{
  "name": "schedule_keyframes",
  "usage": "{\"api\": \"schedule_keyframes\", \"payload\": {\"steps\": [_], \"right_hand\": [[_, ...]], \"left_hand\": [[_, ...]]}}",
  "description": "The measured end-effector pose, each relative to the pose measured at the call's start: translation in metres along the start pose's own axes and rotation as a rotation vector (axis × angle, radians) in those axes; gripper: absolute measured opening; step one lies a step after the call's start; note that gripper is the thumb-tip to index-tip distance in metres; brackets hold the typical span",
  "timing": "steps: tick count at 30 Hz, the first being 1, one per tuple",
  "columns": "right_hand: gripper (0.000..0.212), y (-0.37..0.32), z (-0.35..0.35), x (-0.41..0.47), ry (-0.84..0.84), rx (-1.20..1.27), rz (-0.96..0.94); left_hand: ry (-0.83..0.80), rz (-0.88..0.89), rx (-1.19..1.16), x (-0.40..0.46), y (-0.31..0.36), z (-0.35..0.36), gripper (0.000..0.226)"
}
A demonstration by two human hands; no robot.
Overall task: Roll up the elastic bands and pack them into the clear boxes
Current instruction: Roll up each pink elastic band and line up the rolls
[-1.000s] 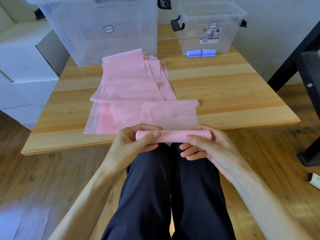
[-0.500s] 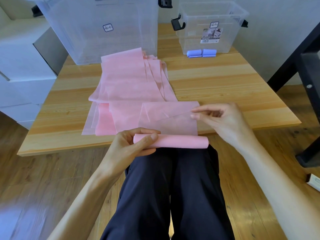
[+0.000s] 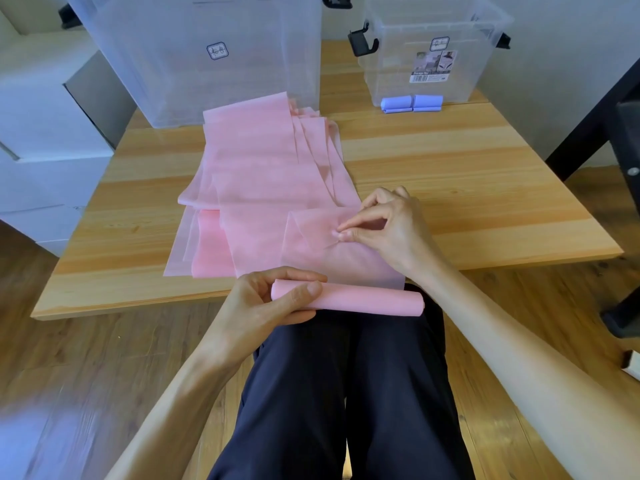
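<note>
Left hand is clamping the pink band roll at lower centre; right hand is pinching the thin, limp, likely stretchy loose band; best gripped at edges.

Single head-worn view, wide-angle, aimed forward and steeply down from a seated position. The lap is seen at 6 o'clock, close under the lens. The desk near edge is crossed mid-frame; its far end, with two clear boxes, is reached at 12 o'clock. Floor is taken in at 3 and 9 o'clock.
</note>
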State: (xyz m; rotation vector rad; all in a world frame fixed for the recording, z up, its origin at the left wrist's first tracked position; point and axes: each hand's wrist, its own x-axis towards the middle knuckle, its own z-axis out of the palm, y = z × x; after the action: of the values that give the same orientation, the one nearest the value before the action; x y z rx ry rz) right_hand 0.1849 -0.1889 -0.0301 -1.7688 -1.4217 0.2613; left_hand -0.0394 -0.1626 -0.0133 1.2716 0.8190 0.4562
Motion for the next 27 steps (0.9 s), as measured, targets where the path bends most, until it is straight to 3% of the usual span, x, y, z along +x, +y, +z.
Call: {"api": "schedule_keyframes", "payload": {"steps": [4,16,27], "right_hand": [[0.003,0.002,0.002,0.007,-0.016,-0.042,-0.024],[0.011,0.002,0.007,0.082,-0.044,-0.113,-0.054],[0.018,-0.002,0.036,0.115,-0.071,-0.221,-0.080]], "left_hand": [[-0.001,0.005,-0.009,0.001,0.001,0.000,0.024],[0.009,-0.027,-0.014,0.005,0.002,-0.001,0.027],[0.130,-0.044,-0.068,0.007,0.004,0.003,0.026]]}}
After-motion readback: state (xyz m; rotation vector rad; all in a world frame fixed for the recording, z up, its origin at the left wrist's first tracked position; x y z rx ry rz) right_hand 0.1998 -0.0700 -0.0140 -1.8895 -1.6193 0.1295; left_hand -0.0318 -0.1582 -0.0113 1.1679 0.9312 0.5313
